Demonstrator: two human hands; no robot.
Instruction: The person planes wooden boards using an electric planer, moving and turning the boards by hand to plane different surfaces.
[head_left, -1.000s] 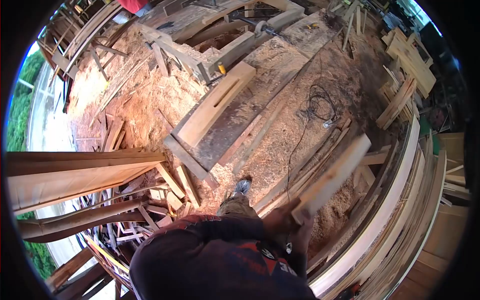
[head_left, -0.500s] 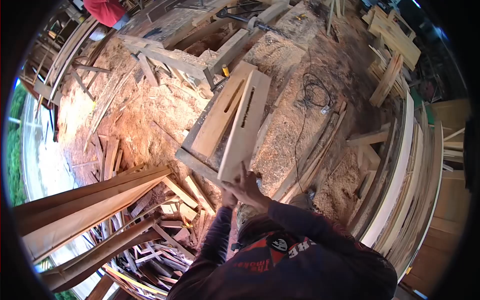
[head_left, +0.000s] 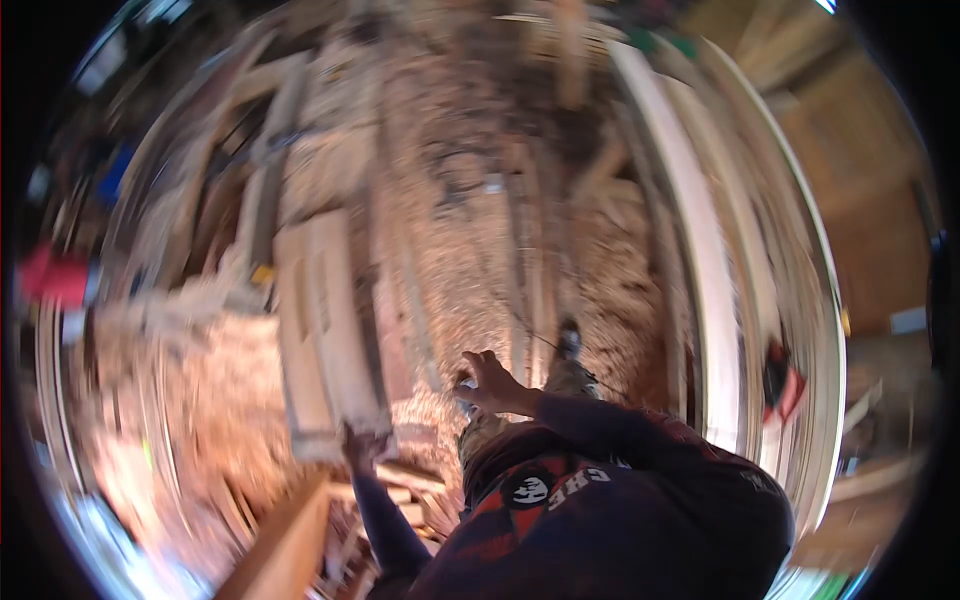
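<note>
My left hand is at the near end of a pale slotted plank, its thumb apart from the blurred fingers; whether it touches the wood is unclear. That plank lies beside a second slotted plank on a low, dark-edged bench. To the right, over the sawdust, my right hand is raised with curved fingers apart and nothing visible in it. The frame is smeared by motion.
Long boards line the right side, with a red and black object on them. A wooden frame stands beyond the bench. A cable lies on the sawdust. A person in red is at far left.
The slotted plank came over from the right and now lies beside the other one. My right hand has come off it. The view has swung to the right.
</note>
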